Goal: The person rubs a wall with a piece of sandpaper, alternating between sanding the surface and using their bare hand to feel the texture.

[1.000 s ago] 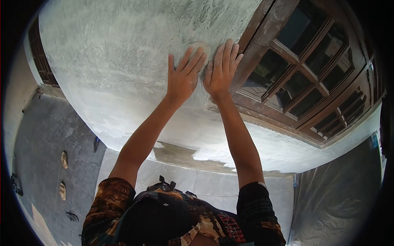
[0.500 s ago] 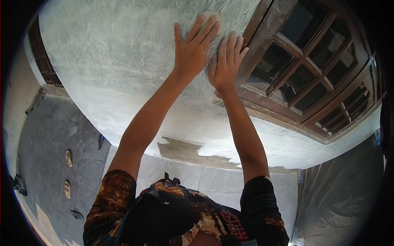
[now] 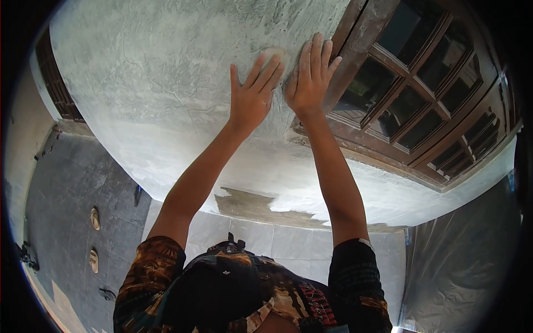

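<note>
My left hand [image 3: 254,97] lies flat with its fingers spread on the grey plastered wall [image 3: 166,72]. Under its fingertips it presses a pale round disc [image 3: 283,55], whose rim shows past the fingers; its material I cannot make out. To the right, my right hand [image 3: 311,80] rests with fingers stretched upward, beside the brown wooden window frame [image 3: 347,72]. Whitish dust covers its fingertips. I see nothing in the right hand, though its palm is hidden.
The paned window [image 3: 411,83] fills the upper right. Lower on the wall is a bare brownish patch [image 3: 250,205]. Sandals [image 3: 95,218] lie on the dark tiled floor [image 3: 72,183] at left. Dark plastic sheeting [image 3: 461,255] hangs at right.
My left hand has slid down and slightly left along the wall, and the pale disc has moved down with it. My right hand has shifted slightly up.
</note>
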`<state>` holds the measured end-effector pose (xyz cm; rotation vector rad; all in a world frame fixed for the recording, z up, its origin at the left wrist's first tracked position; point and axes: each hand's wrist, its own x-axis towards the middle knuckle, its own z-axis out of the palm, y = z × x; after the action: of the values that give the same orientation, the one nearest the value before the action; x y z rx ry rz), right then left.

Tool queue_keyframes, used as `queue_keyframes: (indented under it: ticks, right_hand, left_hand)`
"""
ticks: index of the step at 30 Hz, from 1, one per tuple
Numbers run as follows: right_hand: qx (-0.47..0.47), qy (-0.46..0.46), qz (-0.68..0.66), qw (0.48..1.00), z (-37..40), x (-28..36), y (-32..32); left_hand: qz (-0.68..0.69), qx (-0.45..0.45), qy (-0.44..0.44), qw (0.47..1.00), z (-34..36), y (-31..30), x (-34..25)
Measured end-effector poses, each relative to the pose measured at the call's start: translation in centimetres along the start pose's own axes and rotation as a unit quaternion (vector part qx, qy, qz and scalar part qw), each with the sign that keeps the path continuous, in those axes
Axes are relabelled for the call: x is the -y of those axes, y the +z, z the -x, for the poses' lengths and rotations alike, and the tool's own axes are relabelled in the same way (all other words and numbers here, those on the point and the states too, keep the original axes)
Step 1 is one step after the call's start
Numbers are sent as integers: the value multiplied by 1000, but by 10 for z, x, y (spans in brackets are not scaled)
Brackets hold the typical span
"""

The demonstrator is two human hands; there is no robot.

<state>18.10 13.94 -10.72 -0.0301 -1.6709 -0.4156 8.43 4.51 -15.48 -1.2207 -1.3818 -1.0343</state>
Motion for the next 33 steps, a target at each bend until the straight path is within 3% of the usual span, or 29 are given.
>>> queue_keyframes:
  ticks: [2,6,11,15,19,22,26,30,33]
  right_hand:
    - [-13,1,0,1000,1,0,4]
    - [0,0,18,1000,2,0,1]
    - [15,5,14,1000,2,-1,-1]
    - [-11,18,12,1000,0,0,4]
    - [3,12,13,1000,4,-1,-2]
    - [-5,17,13,1000,2,-1,2]
    - [-17,15,18,1000,2,3,1]
    - [-19,15,8,1000,0,0,1]
    - [-4,13,20,1000,5,4,1]
  left_hand:
    - [2,25,-14,1000,28,3,4]
    - [63,-44,17,997,-102,-13,-5]
    - [22,3,-12,1000,25,17,-3]
    - [60,-20,15,998,-88,-12,-14]
    - [25,17,-16,999,4,5,-2]
    - [16,10,-11,1000,-3,1,3]
    - [54,-39,5,998,-87,-10,-3]
    - [15,26,-30,999,44,12,-1]
    - [25,-17,-33,999,-47,-2,-10]
